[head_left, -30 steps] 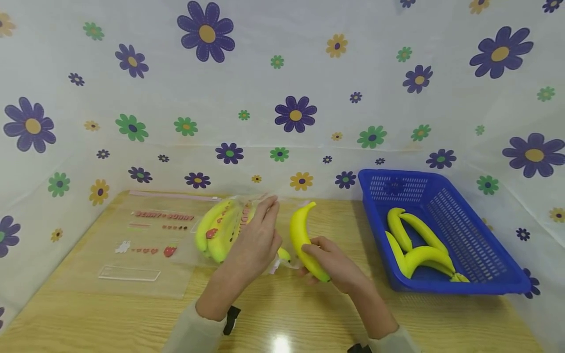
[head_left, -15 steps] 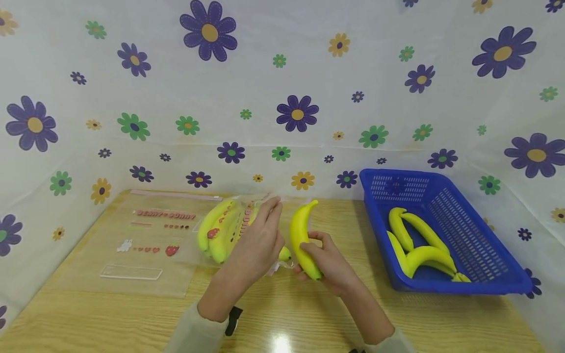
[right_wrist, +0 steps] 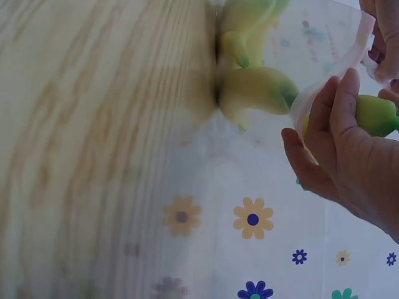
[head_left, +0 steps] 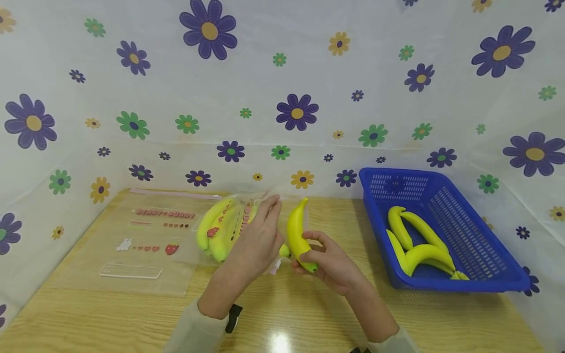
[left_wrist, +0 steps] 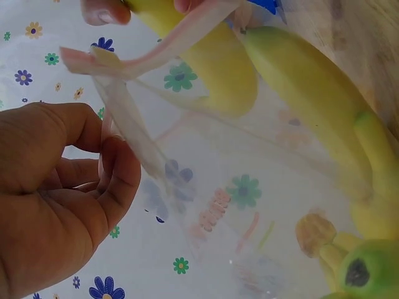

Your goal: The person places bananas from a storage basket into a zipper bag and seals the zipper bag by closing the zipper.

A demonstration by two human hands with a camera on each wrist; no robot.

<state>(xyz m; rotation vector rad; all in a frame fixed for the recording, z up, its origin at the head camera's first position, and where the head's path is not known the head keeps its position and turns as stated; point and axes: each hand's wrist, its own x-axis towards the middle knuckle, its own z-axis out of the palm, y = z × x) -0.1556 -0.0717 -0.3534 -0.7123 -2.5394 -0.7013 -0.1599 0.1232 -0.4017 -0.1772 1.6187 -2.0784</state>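
- Backdrop (head_left: 247,83): white flowered cloth behind and beside the work.
- Tabletop (head_left: 304,309): pale wood grain, carrying the basket and bags.
- Basket (head_left: 470,220): blue, perforated, holding loose bananas (head_left: 430,255); its place at the right presumably suits the right hand's reach.
- Flat bag (head_left: 137,235): printed and transparent, spread left of the filled bag, seemingly to leave the middle for working.
- Filled bag (left_wrist: 174,47): pink-rimmed, with several bananas inside; its mouth faces right, toward the held banana.
- Left hand (head_left: 258,240): pinches the edge of the filled bag, probably to keep the mouth parted.
- Right hand (head_left: 331,264): grasps the held banana near its green end, which seems to leave the stem end free.
- Held banana (head_left: 297,233): between the two hands, right of the bagged fruit; long axis roughly fore-and-aft, stem end toward the backdrop, green end nearer the person, outer curve facing left. Whether the stem end lies within the mouth cannot be told.
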